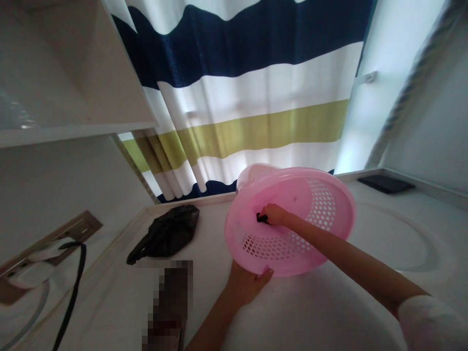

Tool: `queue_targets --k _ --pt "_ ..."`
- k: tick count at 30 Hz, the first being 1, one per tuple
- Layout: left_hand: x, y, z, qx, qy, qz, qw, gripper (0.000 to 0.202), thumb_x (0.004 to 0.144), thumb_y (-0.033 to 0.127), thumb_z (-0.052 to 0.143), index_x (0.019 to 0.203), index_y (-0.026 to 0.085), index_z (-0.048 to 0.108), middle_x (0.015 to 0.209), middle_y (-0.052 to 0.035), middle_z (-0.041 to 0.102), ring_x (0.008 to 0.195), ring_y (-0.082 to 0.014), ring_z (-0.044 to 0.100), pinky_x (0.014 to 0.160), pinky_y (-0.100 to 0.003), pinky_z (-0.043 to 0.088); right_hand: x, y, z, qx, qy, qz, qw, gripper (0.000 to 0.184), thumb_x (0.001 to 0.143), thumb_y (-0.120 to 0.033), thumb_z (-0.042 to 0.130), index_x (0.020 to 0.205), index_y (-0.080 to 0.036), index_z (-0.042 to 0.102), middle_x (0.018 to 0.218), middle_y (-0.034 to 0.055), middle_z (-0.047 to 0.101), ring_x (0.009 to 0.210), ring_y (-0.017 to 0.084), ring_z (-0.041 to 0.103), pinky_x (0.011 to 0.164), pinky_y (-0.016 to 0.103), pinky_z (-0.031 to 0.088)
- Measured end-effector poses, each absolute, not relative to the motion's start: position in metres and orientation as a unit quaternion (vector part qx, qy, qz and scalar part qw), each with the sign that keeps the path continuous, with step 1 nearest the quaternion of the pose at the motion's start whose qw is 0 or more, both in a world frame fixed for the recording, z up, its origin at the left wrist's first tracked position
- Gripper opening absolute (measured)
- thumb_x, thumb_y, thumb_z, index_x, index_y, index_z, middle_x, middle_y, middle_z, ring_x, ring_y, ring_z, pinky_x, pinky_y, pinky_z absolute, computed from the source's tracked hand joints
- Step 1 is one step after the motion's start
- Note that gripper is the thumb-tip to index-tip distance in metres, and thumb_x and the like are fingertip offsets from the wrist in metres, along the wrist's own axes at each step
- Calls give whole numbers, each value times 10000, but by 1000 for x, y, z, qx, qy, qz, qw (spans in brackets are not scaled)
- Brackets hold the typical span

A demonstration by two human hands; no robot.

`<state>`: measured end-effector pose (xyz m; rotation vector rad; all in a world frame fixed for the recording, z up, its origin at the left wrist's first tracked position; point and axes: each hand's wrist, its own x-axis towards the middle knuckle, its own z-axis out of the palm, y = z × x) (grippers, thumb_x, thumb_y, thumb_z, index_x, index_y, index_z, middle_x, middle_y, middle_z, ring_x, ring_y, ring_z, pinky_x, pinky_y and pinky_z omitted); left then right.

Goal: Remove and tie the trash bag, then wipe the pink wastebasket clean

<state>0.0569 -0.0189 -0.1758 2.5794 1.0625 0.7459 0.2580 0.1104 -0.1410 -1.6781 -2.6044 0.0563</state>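
A pink plastic basket (288,185) with rows of round holes is tilted toward me above the white surface. My left hand (248,285) grips its lower rim, thumb over the edge and fingers underneath. Inside the basket, my right hand (275,215) is closed around a small black item (262,218) and presses it near the inner wall. That black item is mostly covered by my fingers, so its kind does not show. A paler pink, see-through object (252,174) shows behind the basket's upper left rim.
On the white surface (208,234) lies a black plastic bag (170,231), left of the basket. A flat dark object (385,184) rests at the back right. Plugs and a black cable (75,292) hang from a wall socket (82,227). A striped curtain (256,92) covers the back.
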Motion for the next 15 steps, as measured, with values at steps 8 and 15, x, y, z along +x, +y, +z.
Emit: queue_targets --k 8,15 --pt "57 -15 -188 878 367 284 118 481 751 393 466 1191 209 402 1227 -75 451 1199 -241 316 1017 -479 189 264 58 -136 -439 -899 7 -10 311 692 -188 493 965 -254 627 851 53 650 788 186 574 700 252 374" --pt "55 -15 -192 885 372 270 77 530 749 399 461 1231 215 339 1234 -91 436 1221 -250 269 996 -499 202 264 43 -135 -428 -904 7 -13 329 685 -162 492 980 -232 621 855 60 650 793 175 571 698 241 368"
